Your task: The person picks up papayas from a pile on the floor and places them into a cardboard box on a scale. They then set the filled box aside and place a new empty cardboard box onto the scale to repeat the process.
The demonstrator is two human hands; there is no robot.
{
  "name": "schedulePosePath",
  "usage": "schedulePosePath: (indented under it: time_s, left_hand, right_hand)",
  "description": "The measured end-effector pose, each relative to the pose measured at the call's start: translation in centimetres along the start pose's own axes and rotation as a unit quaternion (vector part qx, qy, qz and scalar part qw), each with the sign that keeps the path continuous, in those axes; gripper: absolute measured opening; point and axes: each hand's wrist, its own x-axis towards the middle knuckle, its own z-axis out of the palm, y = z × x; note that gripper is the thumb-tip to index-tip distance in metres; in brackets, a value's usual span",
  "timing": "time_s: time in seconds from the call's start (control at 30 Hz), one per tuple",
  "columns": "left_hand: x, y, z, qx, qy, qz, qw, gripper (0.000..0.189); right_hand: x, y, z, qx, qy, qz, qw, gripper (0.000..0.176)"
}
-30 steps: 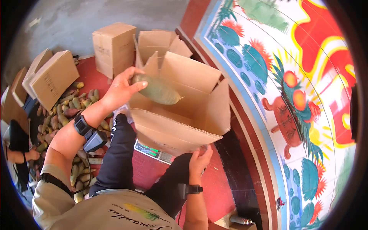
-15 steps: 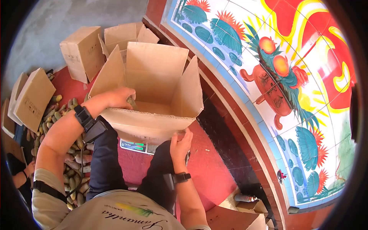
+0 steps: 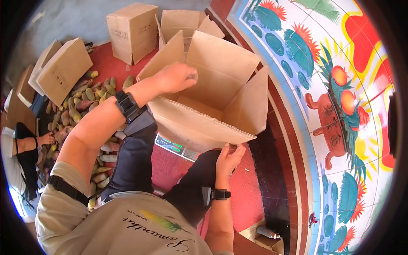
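Observation:
An open cardboard box [image 3: 199,123] stands on a scale [image 3: 174,146] with a lit green display, between my knees. My left hand [image 3: 178,77] is over the box's left side, its fingers curled; whether something is in them is hidden. At the near right corner of the box, my right hand [image 3: 229,159] rests by the lower edge, fingers bent, and something small or dark shows near the fingertips. The box floor that shows is bare cardboard. Beside my left leg lies a large heap of long tubers [image 3: 76,111].
Behind stand a closed carton [image 3: 132,32] and an open carton [image 3: 187,19]. Folded cartons [image 3: 63,70] lean at the left. Another person's hand [image 3: 47,138] reaches into the heap. A painted tile wall [image 3: 340,106] curves along the right. A can [image 3: 267,232] lies at lower right.
The view has turned left, so the scene sits further right. My left hand has lifted from the box's near rim, and the tuber seen at its fingers no longer shows.

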Motion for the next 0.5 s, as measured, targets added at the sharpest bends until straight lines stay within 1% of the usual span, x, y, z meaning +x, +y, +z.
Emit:
schedulePosePath:
  time_s: [0.03, 0.1, 0.13, 0.2, 0.23, 0.3, 0.37, 0.43, 0.47, 0.5]
  left_hand:
    - [-0.3, 0.4, -0.4, -0.002, 0.002, -0.006, 1.0, 0.018]
    - [-1.2, 1.0, -1.2, -0.011, 0.105, 0.046, 0.993, 0.016]
    - [-2.0, 1.3, -1.6, -0.009, 0.108, 0.035, 0.994, 0.016]
    - [-4.2, 1.5, -2.5, -0.013, 0.183, 0.126, 0.975, 0.014]
    - [-5.6, 1.3, -2.9, -0.005, 0.186, 0.111, 0.976, 0.014]
    - [-8.5, 0.7, -3.6, -0.013, 0.232, 0.139, 0.963, 0.015]
    - [-11.7, -1.1, -4.3, 0.023, 0.231, 0.113, 0.966, 0.013]
    - [-15.0, -3.7, -4.1, -0.007, 0.245, 0.027, 0.969, 0.019]
    - [-16.8, -4.8, -3.9, -0.03, 0.255, -0.042, 0.965, 0.025]
    - [-18.8, -6.8, -3.7, 0.026, 0.242, -0.083, 0.966, 0.029]
  right_hand:
    - [-0.1, 0.5, 0.1, 0.001, -0.005, -0.003, 1.0, 0.028]
    - [-0.2, 1.2, 0.5, 0.03, 0.013, 0.053, 0.998, 0.029]
    - [-0.2, 1.2, 0.5, 0.021, 0.013, 0.05, 0.998, 0.031]
    - [-0.1, 0.4, 0.0, 0.009, -0.003, 0.028, 1.0, 0.032]
    - [-0.1, 0.2, 0.0, -0.008, -0.009, 0.01, 1.0, 0.032]
    - [-0.1, 0.1, 0.2, 0.027, 0.007, 0.018, 0.999, 0.031]
    - [-0.1, 0.2, 0.4, 0.124, 0.015, 0.09, 0.988, 0.03]
    - [-0.1, 0.6, 0.6, 0.135, 0.011, 0.087, 0.987, 0.031]
    - [-0.1, 0.5, 0.4, 0.104, 0.001, 0.08, 0.991, 0.031]
    - [-0.2, 0.0, 0.2, 0.101, 0.001, 0.076, 0.992, 0.03]
